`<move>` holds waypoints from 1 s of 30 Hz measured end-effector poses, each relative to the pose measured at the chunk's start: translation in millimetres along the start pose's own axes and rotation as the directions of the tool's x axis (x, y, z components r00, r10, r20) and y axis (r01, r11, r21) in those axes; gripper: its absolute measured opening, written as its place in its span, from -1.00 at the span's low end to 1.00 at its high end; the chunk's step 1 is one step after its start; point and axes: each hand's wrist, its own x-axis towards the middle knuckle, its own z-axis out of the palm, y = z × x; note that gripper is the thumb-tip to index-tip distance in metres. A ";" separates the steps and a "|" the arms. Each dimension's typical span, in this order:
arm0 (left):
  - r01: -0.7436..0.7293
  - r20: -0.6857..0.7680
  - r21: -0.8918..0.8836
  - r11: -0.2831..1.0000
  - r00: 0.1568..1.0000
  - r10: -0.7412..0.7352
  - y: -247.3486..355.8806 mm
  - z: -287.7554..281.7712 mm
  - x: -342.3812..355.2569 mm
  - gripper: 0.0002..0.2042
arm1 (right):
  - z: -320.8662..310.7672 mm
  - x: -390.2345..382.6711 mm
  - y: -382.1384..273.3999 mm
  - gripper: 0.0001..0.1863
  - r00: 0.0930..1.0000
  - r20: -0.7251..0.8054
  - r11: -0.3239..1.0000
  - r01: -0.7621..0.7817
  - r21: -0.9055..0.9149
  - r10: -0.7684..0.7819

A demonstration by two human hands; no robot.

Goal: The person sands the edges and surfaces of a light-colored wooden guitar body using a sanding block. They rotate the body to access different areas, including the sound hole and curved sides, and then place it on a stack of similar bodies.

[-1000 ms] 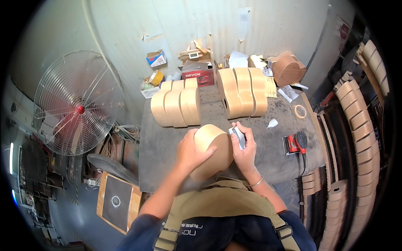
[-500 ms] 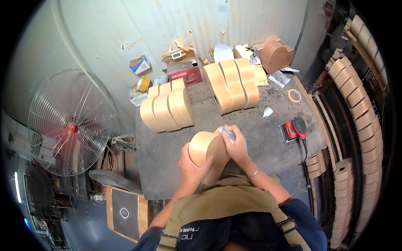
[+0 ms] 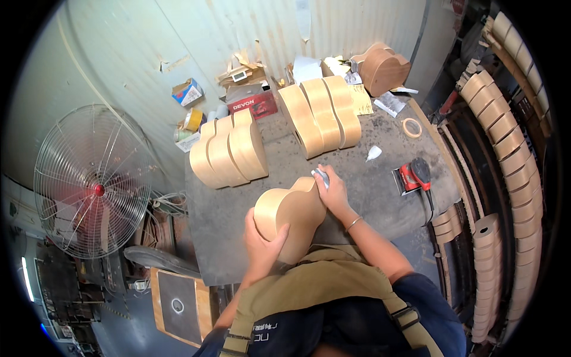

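Note:
A pale wooden ukulele body [image 3: 300, 217] is tilted up between my hands at the table's near edge, against my apron. My left hand [image 3: 262, 244] grips its wide rounded end, thumb on the flat face and fingers round the curved side. At the narrower end my right hand [image 3: 333, 191] is closed on a small grey-blue pad [image 3: 322, 177], pressed to the rim; its exact kind is hard to make out. Beyond stand three similar bodies side by side on the left [image 3: 229, 152] and another three [image 3: 321, 119] farther right.
On the dark table [image 3: 220, 238] to the right lie a red-and-black corded sander [image 3: 415, 177], a small white bottle [image 3: 373, 153] and a tape roll [image 3: 411, 127]. Boxes [image 3: 254, 104] and a darker body [image 3: 383, 71] line the wall. A fan [image 3: 98, 189] stands left; racked bodies [image 3: 511, 160] stand right.
The ukulele body has turned so more of its flat face shows, and its narrow end sits higher. My right hand and the pad have shifted slightly up along the rim.

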 end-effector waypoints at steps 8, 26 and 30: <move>0.026 0.012 -0.033 0.999 1.000 -0.025 -17.5 -10.1 -6.1 -0.20 | 5.6 -20.3 -32.3 -0.66 0.993 -0.009 0.992 0.119 0.037 -0.119; -0.159 0.485 0.253 0.954 0.874 0.018 24.9 -40.7 5.1 -0.04 | -37.5 -48.8 73.5 -0.67 0.988 -0.104 0.979 -0.133 -0.152 0.118; -0.193 0.491 0.263 0.945 0.870 0.041 32.3 -40.3 2.5 -0.20 | -58.2 -76.5 86.2 -0.61 0.988 -0.142 0.945 -0.104 -0.310 0.062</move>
